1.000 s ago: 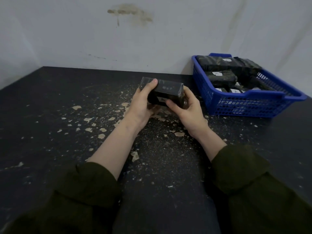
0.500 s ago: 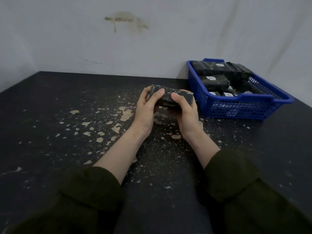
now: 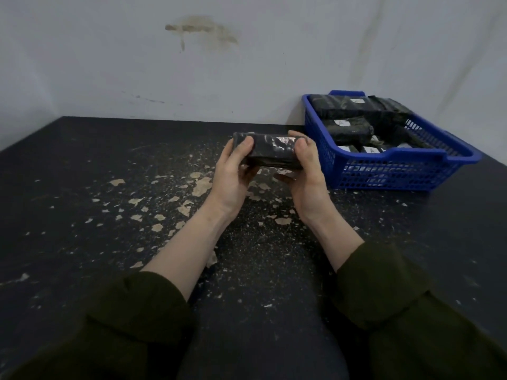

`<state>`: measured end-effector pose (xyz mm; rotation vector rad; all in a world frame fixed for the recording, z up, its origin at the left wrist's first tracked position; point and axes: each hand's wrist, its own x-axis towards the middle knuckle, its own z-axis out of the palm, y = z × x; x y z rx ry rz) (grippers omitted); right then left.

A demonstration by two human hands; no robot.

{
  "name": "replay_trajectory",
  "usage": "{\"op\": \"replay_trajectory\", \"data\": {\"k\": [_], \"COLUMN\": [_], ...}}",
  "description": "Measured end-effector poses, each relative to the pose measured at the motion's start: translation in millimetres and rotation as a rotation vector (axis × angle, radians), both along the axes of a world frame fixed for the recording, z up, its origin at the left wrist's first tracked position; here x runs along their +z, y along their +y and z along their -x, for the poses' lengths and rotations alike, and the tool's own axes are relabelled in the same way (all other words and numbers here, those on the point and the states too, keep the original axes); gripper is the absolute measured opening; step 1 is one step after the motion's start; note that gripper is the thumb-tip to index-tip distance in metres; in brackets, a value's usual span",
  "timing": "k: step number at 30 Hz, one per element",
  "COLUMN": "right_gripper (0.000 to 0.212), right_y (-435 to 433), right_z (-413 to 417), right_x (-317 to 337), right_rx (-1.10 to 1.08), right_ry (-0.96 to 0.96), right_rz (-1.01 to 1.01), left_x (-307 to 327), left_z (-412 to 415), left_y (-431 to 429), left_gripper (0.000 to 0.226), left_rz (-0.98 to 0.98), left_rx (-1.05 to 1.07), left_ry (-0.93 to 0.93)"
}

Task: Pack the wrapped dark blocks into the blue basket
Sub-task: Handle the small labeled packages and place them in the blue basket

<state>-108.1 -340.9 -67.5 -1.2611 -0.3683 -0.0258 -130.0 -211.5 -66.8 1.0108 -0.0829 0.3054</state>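
A dark block wrapped in shiny clear film (image 3: 270,150) is held level above the middle of the black table. My left hand (image 3: 234,174) grips its left end, thumb on top. My right hand (image 3: 306,171) grips its right end, thumb on top and fingers curled underneath. The blue basket (image 3: 395,171) stands on the table just right of my right hand, against the wall. Several wrapped dark blocks (image 3: 347,127) lie in it, some with white labels.
The black table (image 3: 82,215) is strewn with pale flakes and specks (image 3: 201,185), mostly under and left of my hands. A grey-white wall (image 3: 192,78) with a brown stain closes the back. My dark green sleeves fill the near edge.
Both hands have turned the block over, from its labelled broad face toward me to a narrow side up. The hands stay in the middle of the table beside the basket.
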Motion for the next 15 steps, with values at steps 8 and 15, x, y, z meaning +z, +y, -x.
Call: {"op": "replay_trajectory", "data": {"k": [8,15], "right_gripper": [0.08,0.07], "right_y": [-2.7,-4.8], "right_z": [0.7,3.5], "right_x": [6.6,9.8], "right_rx": [0.0,0.02], "right_ry": [0.209,0.267], "right_rz": [-0.166,-0.178], "left_x": [-5.1,-5.6], "left_z": [-0.7,-2.7], "left_y": [5.1,5.3], "left_gripper": [0.042,0.056], "left_rz": [0.02,-0.206], "left_rx": [-0.09,0.132], "left_ry": [0.103,0.108]}}
